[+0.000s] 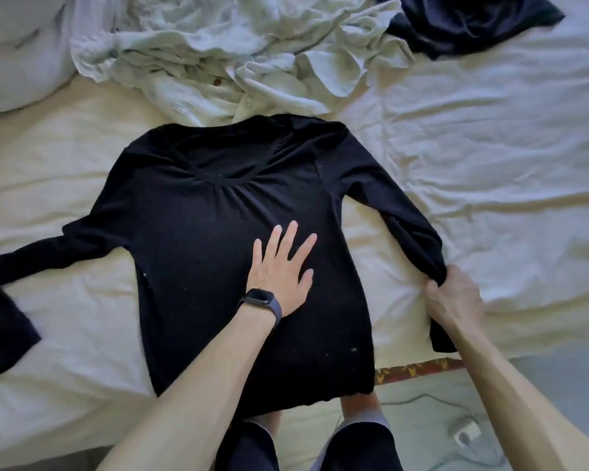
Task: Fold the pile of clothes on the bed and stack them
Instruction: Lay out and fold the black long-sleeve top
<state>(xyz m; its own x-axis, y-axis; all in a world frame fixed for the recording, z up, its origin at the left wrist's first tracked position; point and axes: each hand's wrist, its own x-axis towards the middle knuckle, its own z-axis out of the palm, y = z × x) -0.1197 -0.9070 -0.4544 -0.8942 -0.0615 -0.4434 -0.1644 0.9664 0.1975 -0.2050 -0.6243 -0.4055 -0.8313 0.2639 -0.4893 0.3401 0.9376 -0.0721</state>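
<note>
Pressing black top (pixel 201 215), right hand (pixel 454 300) gripping sleeve (pixel 412 226)

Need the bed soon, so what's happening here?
A person is folding a black long-sleeved top laid flat on the bed. The left grip, a bare hand, presses flat on its middle; the right grip grips one sleeve. The other sleeve lies spread out. A crumpled pale shirt and a dark garment lie farther up, unfolded.
</note>
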